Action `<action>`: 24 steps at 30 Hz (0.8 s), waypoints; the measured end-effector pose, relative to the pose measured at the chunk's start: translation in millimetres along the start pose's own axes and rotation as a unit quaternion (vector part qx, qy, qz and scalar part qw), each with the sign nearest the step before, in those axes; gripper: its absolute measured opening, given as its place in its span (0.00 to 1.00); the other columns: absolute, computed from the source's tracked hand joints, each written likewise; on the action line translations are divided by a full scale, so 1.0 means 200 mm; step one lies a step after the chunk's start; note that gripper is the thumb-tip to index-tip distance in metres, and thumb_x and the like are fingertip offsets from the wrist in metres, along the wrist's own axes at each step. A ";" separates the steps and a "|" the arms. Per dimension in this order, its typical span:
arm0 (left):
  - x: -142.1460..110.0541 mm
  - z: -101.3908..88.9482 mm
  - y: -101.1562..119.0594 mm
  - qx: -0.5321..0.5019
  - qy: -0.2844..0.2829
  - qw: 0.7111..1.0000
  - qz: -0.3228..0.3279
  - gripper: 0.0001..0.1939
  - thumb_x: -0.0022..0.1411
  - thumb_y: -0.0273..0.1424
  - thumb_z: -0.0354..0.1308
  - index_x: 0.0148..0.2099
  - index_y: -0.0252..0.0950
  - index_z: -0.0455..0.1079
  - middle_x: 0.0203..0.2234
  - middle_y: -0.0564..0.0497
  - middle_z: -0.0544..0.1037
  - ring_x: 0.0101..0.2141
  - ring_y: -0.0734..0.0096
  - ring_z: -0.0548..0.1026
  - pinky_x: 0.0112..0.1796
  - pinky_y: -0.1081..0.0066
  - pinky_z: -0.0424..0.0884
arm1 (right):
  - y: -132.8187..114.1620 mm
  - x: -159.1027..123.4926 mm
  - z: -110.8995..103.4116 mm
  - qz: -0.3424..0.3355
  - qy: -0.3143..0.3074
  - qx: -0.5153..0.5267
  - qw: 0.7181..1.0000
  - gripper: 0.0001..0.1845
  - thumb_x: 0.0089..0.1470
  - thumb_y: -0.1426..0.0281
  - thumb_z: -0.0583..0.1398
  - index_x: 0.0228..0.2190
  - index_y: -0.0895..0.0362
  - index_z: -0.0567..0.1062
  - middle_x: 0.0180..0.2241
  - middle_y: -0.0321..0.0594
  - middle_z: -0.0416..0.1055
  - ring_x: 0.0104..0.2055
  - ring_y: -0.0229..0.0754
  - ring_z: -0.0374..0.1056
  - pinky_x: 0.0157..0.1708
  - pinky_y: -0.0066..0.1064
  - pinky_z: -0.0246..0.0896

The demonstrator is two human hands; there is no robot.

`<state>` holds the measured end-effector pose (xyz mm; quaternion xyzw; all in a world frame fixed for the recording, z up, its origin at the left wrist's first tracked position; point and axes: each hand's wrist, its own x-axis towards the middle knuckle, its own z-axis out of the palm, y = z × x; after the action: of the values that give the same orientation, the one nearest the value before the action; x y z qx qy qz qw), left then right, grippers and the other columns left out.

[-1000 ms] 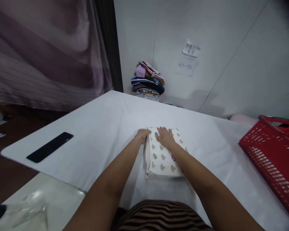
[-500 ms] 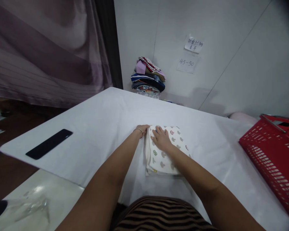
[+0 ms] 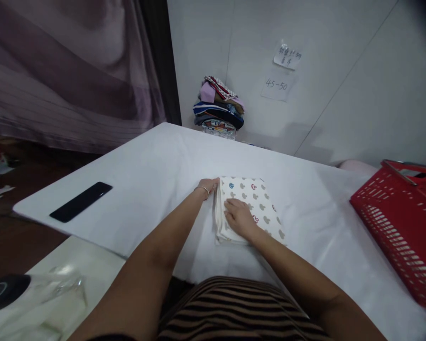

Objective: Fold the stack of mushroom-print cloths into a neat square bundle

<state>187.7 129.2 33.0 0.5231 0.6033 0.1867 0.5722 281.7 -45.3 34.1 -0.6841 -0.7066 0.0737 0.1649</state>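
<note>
Folded patterned cloth steadied on a broad white table [image 3: 145,166].
The layered cloth [image 3: 259,199] lay flat near the middle, before the person, likely so both hands could reach it. The right hand [image 3: 239,218] rested on top unclenched, apparently pressing layers smooth; the left hand [image 3: 208,184] touched the far-left corner, seemingly to keep the folds aligned, though whether it pinched them could not be told. The right forearm hid part of the near edge. A red basket [image 3: 412,213] bounded the right side; stacked fabrics [image 3: 218,113] stood beyond the far edge, and a dark flat slab [image 3: 81,202] lay well left.
</note>
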 end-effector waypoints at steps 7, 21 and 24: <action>-0.25 -0.07 -0.21 0.016 -0.020 0.998 0.058 0.13 0.48 0.37 0.62 0.23 0.35 0.63 0.10 0.60 0.59 0.13 0.82 0.56 0.18 0.77 0.53 | -0.07 -0.01 -0.06 0.052 -0.028 -0.014 0.998 0.15 0.59 0.62 0.50 0.31 0.56 0.72 0.33 0.40 0.70 0.38 0.40 0.64 0.37 0.28 0.53; -0.36 -0.01 -0.38 0.064 0.016 0.989 0.136 0.04 0.49 0.29 0.60 0.24 0.35 0.69 0.19 0.55 0.73 0.22 0.78 0.68 0.24 0.78 0.62 | -0.13 0.05 -0.04 0.148 -0.094 -0.037 0.984 0.18 0.55 0.56 0.50 0.33 0.55 0.72 0.34 0.43 0.74 0.37 0.45 0.68 0.30 0.31 0.55; -0.37 -0.01 -0.38 0.063 0.004 0.991 0.120 0.03 0.49 0.29 0.60 0.27 0.35 0.69 0.20 0.55 0.73 0.21 0.78 0.68 0.23 0.78 0.63 | -0.14 0.07 -0.03 0.152 -0.099 -0.047 0.982 0.19 0.55 0.55 0.50 0.34 0.56 0.73 0.34 0.45 0.74 0.38 0.46 0.68 0.31 0.31 0.55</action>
<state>139.6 38.8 7.6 0.6262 0.5490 0.2173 0.5092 257.6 -34.5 50.8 -0.7800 -0.6097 0.1324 0.0485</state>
